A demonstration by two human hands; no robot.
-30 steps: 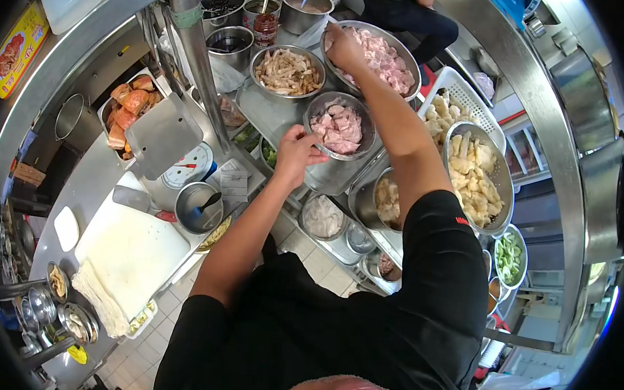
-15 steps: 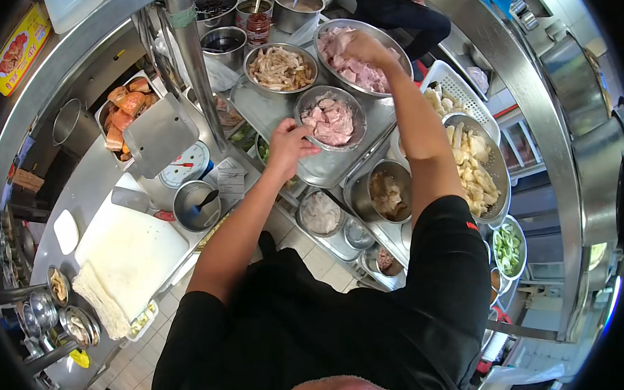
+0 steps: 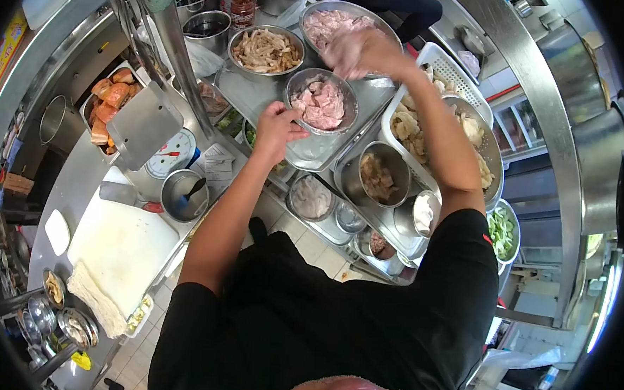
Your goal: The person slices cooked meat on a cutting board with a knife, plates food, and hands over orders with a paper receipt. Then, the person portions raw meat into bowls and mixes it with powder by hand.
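Note:
My left hand (image 3: pixel 276 131) grips the near left rim of a small metal bowl (image 3: pixel 352 92), fingers against its side. Pieces of raw pink meat (image 3: pixel 322 104) lie inside that bowl, which stands on a metal tray (image 3: pixel 303 152). My right hand (image 3: pixel 362 53) is above the near side of a large metal bowl (image 3: pixel 302 26) of raw meat, close to the small bowl. Motion smears its fingers, so whether they hold meat is unclear. Beside the small bowl stands another metal bowl of pale cooked-looking strips (image 3: pixel 265 50).
To the right are a white perforated basket (image 3: pixel 476 87), a colander of pale pieces (image 3: pixel 495 134) and a metal pot (image 3: pixel 358 194). A scale (image 3: pixel 172 152), a cleaver (image 3: pixel 144 125) and a white cutting board (image 3: pixel 130 235) lie left. A metal post (image 3: pixel 181 61) rises near my left arm.
My right hand has come out of the large bowl's meat, moving nearer to the small bowl. My left hand keeps its hold on the small bowl. The whole view has shifted slightly.

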